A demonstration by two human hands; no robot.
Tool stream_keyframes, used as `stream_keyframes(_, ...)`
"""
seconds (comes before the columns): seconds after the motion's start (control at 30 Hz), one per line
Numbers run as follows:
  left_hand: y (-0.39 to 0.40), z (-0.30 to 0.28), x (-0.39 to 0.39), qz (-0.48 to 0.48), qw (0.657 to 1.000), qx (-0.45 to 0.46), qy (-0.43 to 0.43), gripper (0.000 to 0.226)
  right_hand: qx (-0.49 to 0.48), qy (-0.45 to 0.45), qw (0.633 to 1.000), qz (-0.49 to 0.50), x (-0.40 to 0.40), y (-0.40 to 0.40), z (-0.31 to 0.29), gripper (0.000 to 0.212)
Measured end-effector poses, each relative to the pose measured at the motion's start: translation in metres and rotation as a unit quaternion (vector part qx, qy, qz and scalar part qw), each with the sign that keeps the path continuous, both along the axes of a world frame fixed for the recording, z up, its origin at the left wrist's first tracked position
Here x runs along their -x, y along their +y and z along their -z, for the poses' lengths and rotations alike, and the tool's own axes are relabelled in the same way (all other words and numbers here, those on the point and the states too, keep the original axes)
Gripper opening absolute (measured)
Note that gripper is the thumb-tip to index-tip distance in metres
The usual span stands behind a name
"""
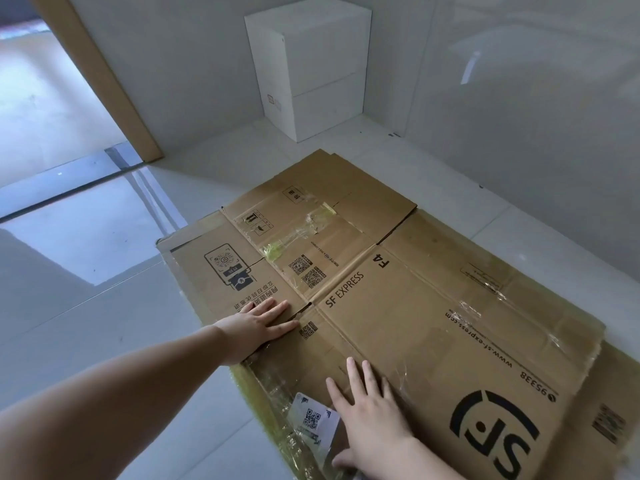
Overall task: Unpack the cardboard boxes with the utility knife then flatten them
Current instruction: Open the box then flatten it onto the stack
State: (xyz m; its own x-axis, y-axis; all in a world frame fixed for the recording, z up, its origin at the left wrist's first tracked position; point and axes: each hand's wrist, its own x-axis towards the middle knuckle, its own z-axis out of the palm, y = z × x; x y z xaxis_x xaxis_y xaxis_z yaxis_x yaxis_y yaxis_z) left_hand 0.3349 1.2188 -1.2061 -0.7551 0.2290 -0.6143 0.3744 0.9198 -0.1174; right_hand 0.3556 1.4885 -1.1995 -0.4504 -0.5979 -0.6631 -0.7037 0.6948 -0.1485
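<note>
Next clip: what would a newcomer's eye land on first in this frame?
First, the flattened cardboard boxes spread over the pale tiled floor, brown with black SF EXPRESS print and shiny tape. Both hands press flat on them with fingers straight: the left hand near the left edge, the right hand closer to the camera beside a white shipping label. Behind, a white box stands upright in the corner.

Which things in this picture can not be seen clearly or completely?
- Utility knife: not visible anywhere in the head view.
- Flattened SF Express box: right and bottom edges cut by the frame.
- Cardboard underneath: number of layers hidden by the top box.
- Shipping label: text too small.
- White boxes: contents hidden, closed.
</note>
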Motion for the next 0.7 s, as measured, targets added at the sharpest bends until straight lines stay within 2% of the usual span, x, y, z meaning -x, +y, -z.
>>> stream_keyframes(0.2, -0.007, 0.002, 0.007, 0.002, 1.000, -0.014, -0.008, 0.093, 0.020, -0.004, 1.000, 0.021, -0.005, -0.008, 0.006, 0.106)
stream_keyframes(0.33, -0.007, 0.000, 0.006, 0.002, 1.000, -0.008, -0.020, 0.103, 0.031, -0.025, 0.999, 0.016, -0.001, -0.004, 0.009, 0.105)
stream_keyframes(0.7, 0.007, -0.007, -0.007, -0.041, 0.999, -0.011, -0.025, 0.095, 0.013, -0.024, 1.000, 0.001, 0.002, 0.006, 0.010, 0.109)
